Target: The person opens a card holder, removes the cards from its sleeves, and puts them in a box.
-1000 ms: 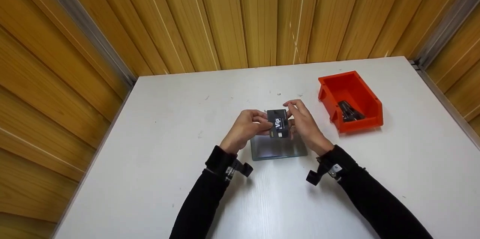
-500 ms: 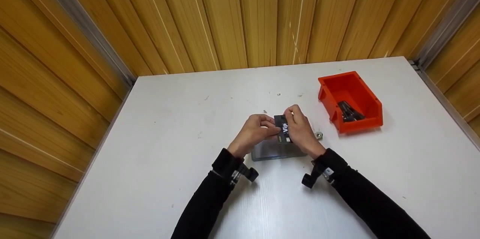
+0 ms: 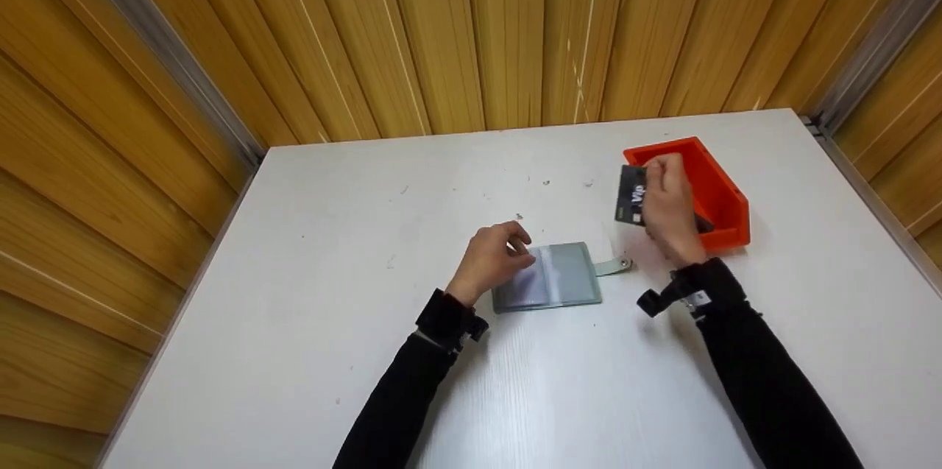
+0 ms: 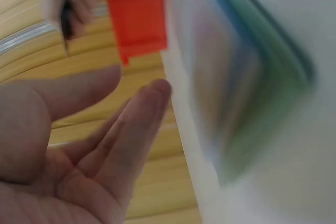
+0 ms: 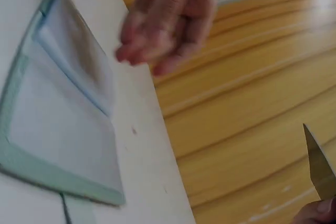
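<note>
A black card with "Vip" on it (image 3: pixel 630 195) is pinched in my right hand (image 3: pixel 671 207), held up in front of the red bin's left side. In the right wrist view the card (image 5: pixel 319 166) appears nearly edge-on at the lower right. A pale green card holder (image 3: pixel 574 274) lies spread on the table, showing clear sleeves, its snap strap (image 3: pixel 611 266) stretched out to the right. Over the holder's left part hovers my left hand (image 3: pixel 489 259). In the left wrist view that hand (image 4: pixel 84 150) has thumb and fingers apart, holding nothing, beside the blurred holder (image 4: pixel 236 87).
The red bin (image 3: pixel 725 193) stands at the table's right; dark items (image 3: pixel 704 223) inside are mostly hidden by my right hand. A white table (image 3: pixel 353 248) carries everything. Wood-look panels (image 3: pixel 508 34) rise behind it.
Both hands were on the card over the holder. The left hand has let go; the right has carried the card right and away toward the bin, uncovering the holder and its strap.
</note>
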A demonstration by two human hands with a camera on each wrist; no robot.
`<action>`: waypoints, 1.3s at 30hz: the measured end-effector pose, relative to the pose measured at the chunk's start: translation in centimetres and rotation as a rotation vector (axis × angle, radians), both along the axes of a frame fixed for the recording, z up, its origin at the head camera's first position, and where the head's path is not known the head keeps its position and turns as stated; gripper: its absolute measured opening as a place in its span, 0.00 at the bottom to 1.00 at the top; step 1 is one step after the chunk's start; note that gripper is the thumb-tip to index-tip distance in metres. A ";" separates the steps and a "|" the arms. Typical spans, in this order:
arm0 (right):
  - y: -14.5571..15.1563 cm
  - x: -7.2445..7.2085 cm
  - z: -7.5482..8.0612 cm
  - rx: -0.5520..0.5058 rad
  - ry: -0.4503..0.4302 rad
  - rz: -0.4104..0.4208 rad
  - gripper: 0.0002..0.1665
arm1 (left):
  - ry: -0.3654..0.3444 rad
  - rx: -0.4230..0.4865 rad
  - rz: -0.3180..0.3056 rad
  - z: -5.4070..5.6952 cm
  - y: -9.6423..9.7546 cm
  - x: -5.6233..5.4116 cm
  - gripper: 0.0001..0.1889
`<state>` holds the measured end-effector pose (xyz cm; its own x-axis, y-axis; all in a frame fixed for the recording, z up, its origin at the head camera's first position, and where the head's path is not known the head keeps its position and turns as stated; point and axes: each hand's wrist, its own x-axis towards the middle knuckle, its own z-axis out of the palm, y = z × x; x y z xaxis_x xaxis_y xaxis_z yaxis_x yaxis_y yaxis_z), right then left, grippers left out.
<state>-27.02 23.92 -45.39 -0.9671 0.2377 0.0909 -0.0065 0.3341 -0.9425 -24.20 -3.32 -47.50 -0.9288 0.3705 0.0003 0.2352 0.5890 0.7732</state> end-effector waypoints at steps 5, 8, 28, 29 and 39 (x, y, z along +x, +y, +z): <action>4.6 -1.0 0.5 0.000 0.042 -0.198 0.11 | 0.163 -0.296 -0.082 -0.8 -0.2 -0.3 0.15; 6.4 -1.6 0.0 0.075 0.087 -0.290 0.12 | 0.179 -0.351 -0.103 -0.7 -0.1 -0.2 0.15; 8.2 -2.8 -4.4 0.579 -0.093 0.172 0.18 | 0.177 -0.355 -0.099 -0.4 0.0 0.0 0.15; 8.2 -2.8 -4.4 0.588 -0.117 0.197 0.17 | 0.175 -0.354 -0.100 -0.4 0.0 0.0 0.15; 8.2 -2.1 -4.2 0.682 -0.238 0.358 0.14 | 0.167 -0.352 -0.098 -0.6 -0.1 0.0 0.14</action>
